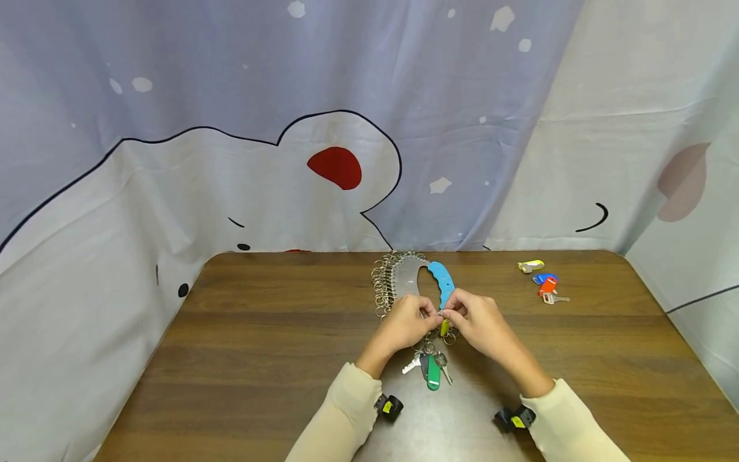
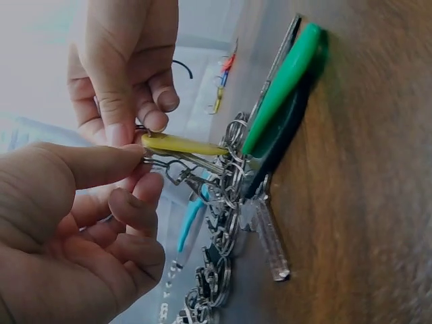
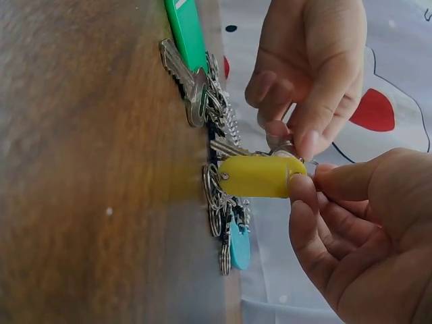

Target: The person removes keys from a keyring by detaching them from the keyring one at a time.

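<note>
Both hands meet over a curved metal key holder [image 1: 407,274] with a blue handle [image 1: 442,280] and many small rings along its edge. My left hand [image 1: 407,321] pinches a metal split ring between thumb and forefinger. Opposite it, my right hand [image 1: 480,321] pinches the same ring at the end of a yellow key tag [image 3: 260,177]. A key [image 3: 229,148] hangs beside the yellow tag. Fingertips partly hide the ring [image 2: 154,162]. Just below the hands, a green key tag [image 1: 433,373] lies on the table with keys [image 1: 443,366] on either side.
On the right of the wooden table [image 1: 260,359] lie a yellow tag [image 1: 531,265], a blue tag [image 1: 544,278] and a red tag [image 1: 548,286] with a key [image 1: 555,299]. A printed curtain [image 1: 190,186] hangs behind the table's back edge.
</note>
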`<action>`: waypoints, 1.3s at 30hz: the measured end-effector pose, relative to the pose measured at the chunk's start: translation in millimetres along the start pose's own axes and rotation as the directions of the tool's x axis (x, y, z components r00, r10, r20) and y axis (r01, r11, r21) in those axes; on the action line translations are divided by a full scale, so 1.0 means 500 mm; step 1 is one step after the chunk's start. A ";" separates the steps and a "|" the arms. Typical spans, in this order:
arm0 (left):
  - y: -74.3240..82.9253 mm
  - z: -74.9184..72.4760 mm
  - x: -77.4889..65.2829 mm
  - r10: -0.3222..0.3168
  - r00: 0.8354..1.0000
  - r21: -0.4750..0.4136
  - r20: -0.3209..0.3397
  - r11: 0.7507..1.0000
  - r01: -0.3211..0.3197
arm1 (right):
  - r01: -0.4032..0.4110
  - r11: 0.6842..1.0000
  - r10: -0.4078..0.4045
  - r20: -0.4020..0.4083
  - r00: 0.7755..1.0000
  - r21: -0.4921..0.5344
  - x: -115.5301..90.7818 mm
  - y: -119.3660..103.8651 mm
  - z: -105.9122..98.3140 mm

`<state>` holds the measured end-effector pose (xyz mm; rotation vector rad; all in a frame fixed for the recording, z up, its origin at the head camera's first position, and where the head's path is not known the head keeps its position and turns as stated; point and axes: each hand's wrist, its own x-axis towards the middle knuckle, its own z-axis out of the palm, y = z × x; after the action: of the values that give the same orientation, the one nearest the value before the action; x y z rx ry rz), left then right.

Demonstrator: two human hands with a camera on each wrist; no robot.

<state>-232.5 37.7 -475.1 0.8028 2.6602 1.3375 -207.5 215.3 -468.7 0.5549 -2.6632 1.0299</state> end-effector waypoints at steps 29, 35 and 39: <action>-0.001 -0.006 0.003 -0.056 0.998 -0.059 0.000 0.997 0.056 | 0.029 0.999 -0.029 -0.015 0.999 -0.013 0.004 -0.002 -0.001; 0.000 -0.006 0.001 -0.044 0.999 -0.056 -0.018 0.997 0.043 | 0.019 1.000 -0.020 -0.029 0.999 -0.022 0.003 -0.002 0.000; -0.001 -0.006 -0.002 -0.020 0.999 -0.050 -0.027 0.999 0.019 | 0.002 0.999 -0.004 -0.056 0.998 -0.050 0.002 0.000 0.000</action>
<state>-232.9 34.9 -473.7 0.7559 2.6368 1.4146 -208.3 215.4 -468.4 0.5120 -2.6303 0.9612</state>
